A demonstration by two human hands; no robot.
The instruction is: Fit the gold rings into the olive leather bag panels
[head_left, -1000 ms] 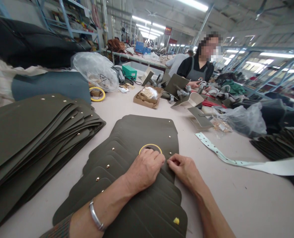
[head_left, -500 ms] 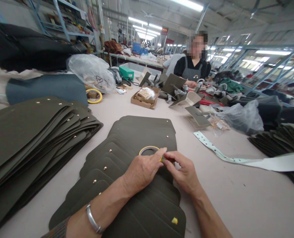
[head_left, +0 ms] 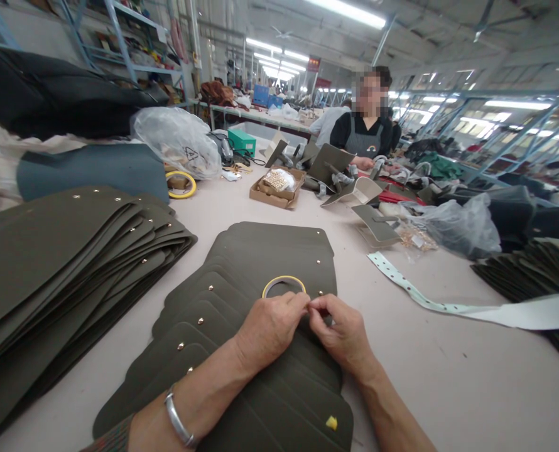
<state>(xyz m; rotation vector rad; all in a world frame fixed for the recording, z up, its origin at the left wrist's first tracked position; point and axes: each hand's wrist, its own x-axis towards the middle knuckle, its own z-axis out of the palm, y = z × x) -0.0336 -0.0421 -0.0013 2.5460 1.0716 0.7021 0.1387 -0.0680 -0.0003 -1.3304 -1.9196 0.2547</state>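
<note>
A yellow-edged tape roll (head_left: 284, 279) is gripped at its near side by my left hand (head_left: 271, 326), above a fanned stack of dark olive panels (head_left: 270, 251). My right hand (head_left: 343, 329) is closed in a pinch, its fingertips meeting those of my left hand; whatever lies between them is too small to make out. Gold studs dot the panels. A small yellow scrap (head_left: 331, 422) lies on the nearest panel.
More olive panels (head_left: 72, 251) are piled at the left. Behind sit a cardboard box (head_left: 274, 199), a second tape roll (head_left: 181, 184) and a plastic bag (head_left: 178, 141). A pale strip (head_left: 449, 306) lies right. A person (head_left: 367, 129) works across the table (head_left: 425, 370).
My fingers have turned and closed further; the yellow bit seen between them is now hidden. The roll has shifted slightly left. The person across has moved their head a little.
</note>
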